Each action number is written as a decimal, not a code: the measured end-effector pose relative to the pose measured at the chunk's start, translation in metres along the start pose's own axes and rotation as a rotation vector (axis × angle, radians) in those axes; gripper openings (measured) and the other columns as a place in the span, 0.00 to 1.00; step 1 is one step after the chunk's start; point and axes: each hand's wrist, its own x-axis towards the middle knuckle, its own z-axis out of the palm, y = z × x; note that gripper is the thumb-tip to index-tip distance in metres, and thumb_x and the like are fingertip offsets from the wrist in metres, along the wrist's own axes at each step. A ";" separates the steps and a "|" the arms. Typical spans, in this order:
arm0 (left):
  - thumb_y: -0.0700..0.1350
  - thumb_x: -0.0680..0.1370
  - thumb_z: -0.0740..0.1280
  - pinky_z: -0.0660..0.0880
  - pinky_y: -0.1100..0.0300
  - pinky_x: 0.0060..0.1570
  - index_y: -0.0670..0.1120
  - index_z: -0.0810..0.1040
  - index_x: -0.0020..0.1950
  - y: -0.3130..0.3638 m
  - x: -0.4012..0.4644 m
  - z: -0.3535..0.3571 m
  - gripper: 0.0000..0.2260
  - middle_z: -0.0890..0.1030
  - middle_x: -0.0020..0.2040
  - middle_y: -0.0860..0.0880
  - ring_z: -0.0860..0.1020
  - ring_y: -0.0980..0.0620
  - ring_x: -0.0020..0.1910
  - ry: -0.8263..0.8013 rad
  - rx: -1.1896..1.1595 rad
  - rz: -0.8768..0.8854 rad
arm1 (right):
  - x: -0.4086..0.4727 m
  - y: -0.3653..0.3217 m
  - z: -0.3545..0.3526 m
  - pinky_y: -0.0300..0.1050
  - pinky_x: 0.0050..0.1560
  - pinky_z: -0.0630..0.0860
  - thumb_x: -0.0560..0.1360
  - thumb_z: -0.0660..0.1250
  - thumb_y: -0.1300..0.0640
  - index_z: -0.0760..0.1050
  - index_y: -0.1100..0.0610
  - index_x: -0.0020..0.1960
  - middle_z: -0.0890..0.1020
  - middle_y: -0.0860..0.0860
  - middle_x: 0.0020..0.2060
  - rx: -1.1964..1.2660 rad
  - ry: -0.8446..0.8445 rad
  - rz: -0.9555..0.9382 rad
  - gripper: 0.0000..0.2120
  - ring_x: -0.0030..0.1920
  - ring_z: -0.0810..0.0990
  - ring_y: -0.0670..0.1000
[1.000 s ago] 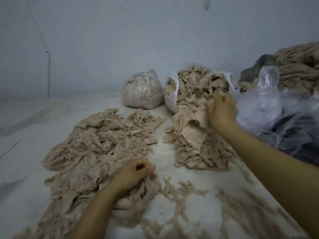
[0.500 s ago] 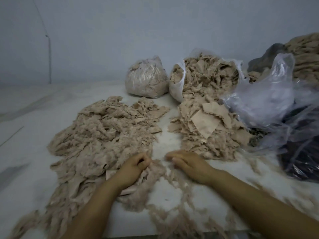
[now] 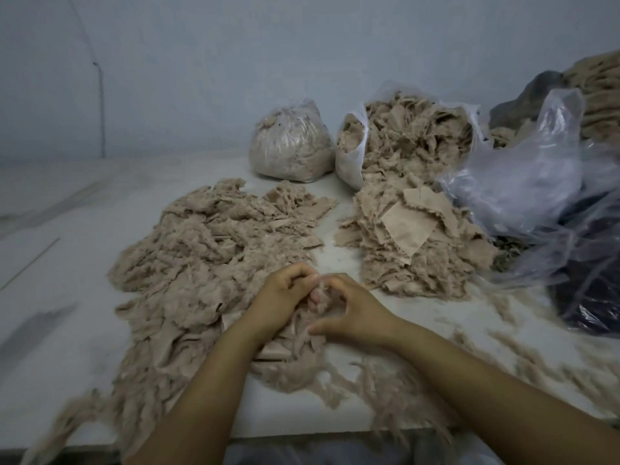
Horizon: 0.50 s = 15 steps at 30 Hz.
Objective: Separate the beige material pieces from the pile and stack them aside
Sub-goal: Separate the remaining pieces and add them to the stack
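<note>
A wide, loose pile of frayed beige material (image 3: 208, 250) covers the left half of the white table (image 3: 63, 310). To its right lies a flatter stack of beige pieces (image 3: 412, 243) with a smooth sheet on top. My left hand (image 3: 285, 298) and my right hand (image 3: 349, 307) meet at the near edge of the loose pile, both with curled fingers gripping a tuft of beige material (image 3: 318, 293) held between them.
A tied clear bag of scraps (image 3: 288, 146) and an open white bag full of beige pieces (image 3: 402, 135) stand at the back. Crumpled clear plastic (image 3: 523, 182) and a dark bag (image 3: 590, 297) crowd the right side. Loose fibres (image 3: 536, 360) litter the near table.
My right hand came back from the stack on the right to the near edge of the loose pile. It now joins my left hand on a tuft of material.
</note>
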 end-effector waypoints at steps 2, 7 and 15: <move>0.47 0.79 0.64 0.75 0.66 0.40 0.45 0.76 0.45 0.001 -0.001 -0.002 0.07 0.79 0.38 0.53 0.78 0.59 0.37 0.047 -0.037 -0.016 | 0.006 0.000 0.001 0.45 0.44 0.75 0.68 0.77 0.56 0.72 0.54 0.39 0.81 0.51 0.38 0.217 0.139 0.005 0.12 0.39 0.78 0.46; 0.48 0.73 0.70 0.67 0.79 0.47 0.54 0.73 0.65 -0.021 -0.007 -0.009 0.21 0.76 0.56 0.62 0.76 0.61 0.54 -0.117 0.570 -0.071 | 0.015 0.004 -0.006 0.37 0.30 0.68 0.75 0.69 0.53 0.63 0.56 0.33 0.72 0.47 0.22 0.413 0.496 0.036 0.19 0.25 0.74 0.46; 0.40 0.76 0.65 0.67 0.77 0.39 0.55 0.78 0.47 -0.020 -0.001 -0.014 0.09 0.79 0.46 0.57 0.77 0.60 0.43 0.066 0.631 0.015 | 0.008 0.010 -0.016 0.43 0.34 0.76 0.75 0.67 0.47 0.75 0.58 0.42 0.83 0.57 0.39 0.693 0.542 0.176 0.14 0.37 0.84 0.58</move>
